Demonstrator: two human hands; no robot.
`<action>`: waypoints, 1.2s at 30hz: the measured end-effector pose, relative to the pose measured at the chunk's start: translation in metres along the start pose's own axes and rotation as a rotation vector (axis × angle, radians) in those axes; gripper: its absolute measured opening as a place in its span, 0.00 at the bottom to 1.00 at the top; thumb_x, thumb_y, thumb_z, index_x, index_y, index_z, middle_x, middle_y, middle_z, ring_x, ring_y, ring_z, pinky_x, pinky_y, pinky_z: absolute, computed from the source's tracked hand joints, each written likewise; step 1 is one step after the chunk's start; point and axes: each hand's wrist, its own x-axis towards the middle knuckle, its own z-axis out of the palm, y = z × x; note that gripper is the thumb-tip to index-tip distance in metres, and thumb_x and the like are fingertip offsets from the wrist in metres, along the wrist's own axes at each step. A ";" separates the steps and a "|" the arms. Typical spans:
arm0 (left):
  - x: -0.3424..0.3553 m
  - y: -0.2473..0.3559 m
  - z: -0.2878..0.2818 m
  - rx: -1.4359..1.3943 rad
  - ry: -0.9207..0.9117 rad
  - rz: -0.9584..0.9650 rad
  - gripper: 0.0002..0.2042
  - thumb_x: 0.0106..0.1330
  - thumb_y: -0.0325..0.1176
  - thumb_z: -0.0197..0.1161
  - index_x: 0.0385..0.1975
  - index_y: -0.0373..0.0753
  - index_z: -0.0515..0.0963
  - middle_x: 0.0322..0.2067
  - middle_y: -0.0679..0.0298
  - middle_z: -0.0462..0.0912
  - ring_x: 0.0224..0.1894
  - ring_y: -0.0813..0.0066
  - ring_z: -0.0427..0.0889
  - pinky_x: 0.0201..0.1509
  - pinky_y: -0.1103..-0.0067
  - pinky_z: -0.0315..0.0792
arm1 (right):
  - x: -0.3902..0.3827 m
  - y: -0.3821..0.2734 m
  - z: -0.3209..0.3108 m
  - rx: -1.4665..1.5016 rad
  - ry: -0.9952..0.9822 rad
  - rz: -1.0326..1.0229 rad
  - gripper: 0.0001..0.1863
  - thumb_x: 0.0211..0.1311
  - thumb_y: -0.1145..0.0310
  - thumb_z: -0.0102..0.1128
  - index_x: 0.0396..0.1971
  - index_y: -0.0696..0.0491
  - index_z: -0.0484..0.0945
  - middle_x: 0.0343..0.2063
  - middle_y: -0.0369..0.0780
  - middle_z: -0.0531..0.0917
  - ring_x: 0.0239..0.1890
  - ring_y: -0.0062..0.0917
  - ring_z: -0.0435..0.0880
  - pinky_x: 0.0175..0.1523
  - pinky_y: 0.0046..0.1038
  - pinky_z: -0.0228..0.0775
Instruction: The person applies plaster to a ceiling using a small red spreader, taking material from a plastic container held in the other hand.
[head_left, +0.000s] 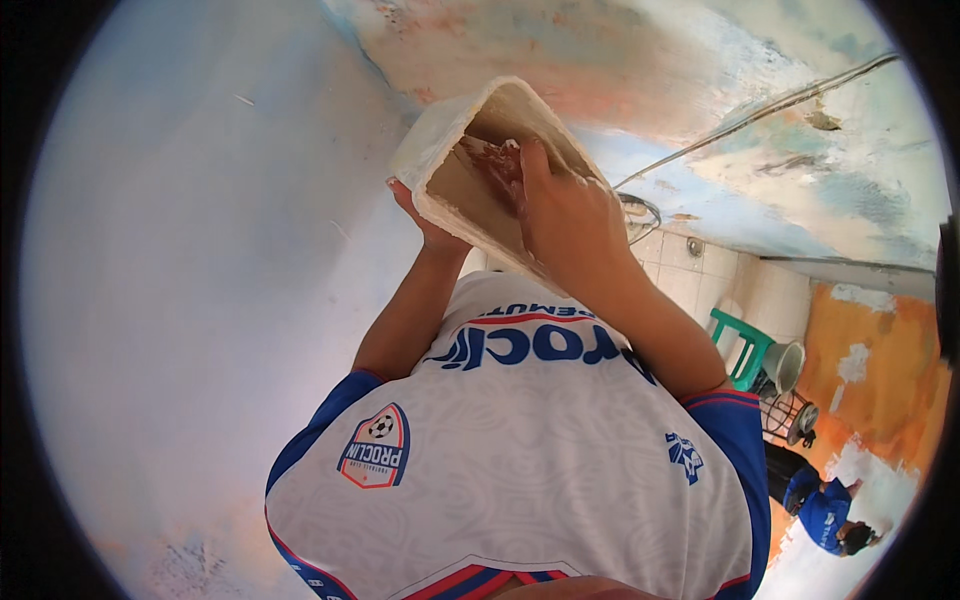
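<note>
A whitish rectangular tub (430, 150), tilted with its opening toward me, is held up in front of my chest. My left hand (437, 222) grips it from the left and below, fingers partly hidden behind its wall. Inside the opening, my right hand (572, 215) is closed around a flat reddish-brown tool (495, 168) that looks like a putty scraper. White paste is smeared on the tool and on the right fingers. Pale residue coats the tub's rim. The far end of the tool is hard to make out.
A wall with patchy blue, white and orange paint (640, 60) stands close ahead, a cable (760, 108) running along it. At right are a green stool (738, 345), a grey bucket (784, 366) and a person in blue (825, 515) by an orange wall (865, 340).
</note>
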 end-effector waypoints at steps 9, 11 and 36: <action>-0.006 0.003 -0.040 -0.122 0.042 -0.154 0.41 0.68 0.71 0.44 0.73 0.46 0.61 0.67 0.56 0.71 0.67 0.60 0.72 0.69 0.61 0.72 | 0.012 -0.016 0.002 0.081 -0.157 -0.126 0.27 0.66 0.69 0.60 0.64 0.53 0.68 0.27 0.51 0.86 0.31 0.47 0.87 0.38 0.46 0.79; -0.008 0.004 -0.054 -0.199 0.038 -0.281 0.40 0.69 0.69 0.46 0.73 0.46 0.61 0.67 0.56 0.71 0.67 0.60 0.73 0.68 0.61 0.73 | 0.014 -0.012 0.003 0.151 -0.179 -0.130 0.26 0.66 0.68 0.59 0.64 0.50 0.70 0.28 0.51 0.86 0.31 0.46 0.87 0.40 0.46 0.78; 0.002 -0.050 -0.015 -0.250 -0.075 -0.299 0.36 0.70 0.66 0.51 0.70 0.47 0.66 0.65 0.58 0.74 0.66 0.63 0.74 0.70 0.63 0.72 | -0.010 0.034 -0.015 0.284 -0.010 0.045 0.20 0.71 0.69 0.55 0.61 0.46 0.77 0.35 0.50 0.87 0.38 0.46 0.87 0.45 0.45 0.78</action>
